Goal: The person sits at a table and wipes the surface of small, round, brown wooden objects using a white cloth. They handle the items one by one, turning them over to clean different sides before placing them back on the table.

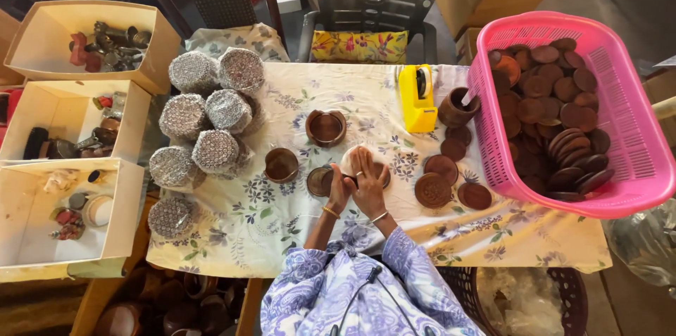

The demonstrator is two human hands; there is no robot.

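Observation:
My right hand [369, 179] lies flat, fingers spread, on a round brown disc partly covered by a pale sheet [354, 158] near the table's front middle. Curled against that disc's left edge is my left hand [339, 193], gripping it. A small brown lid [318, 181] lies just left of my left hand. Two brown clay bowls [281, 164] [326, 127] stand further left and behind. Several loose brown lids [432, 189] lie to the right of my hands.
A pink basket [634, 146] full of brown lids sits at the right. A yellow tape dispenser [417, 98] and a brown cup [456, 107] stand behind. Several bubble-wrapped bundles [211, 107] are stacked at the left. Cardboard boxes [42, 33] of small items line the far left.

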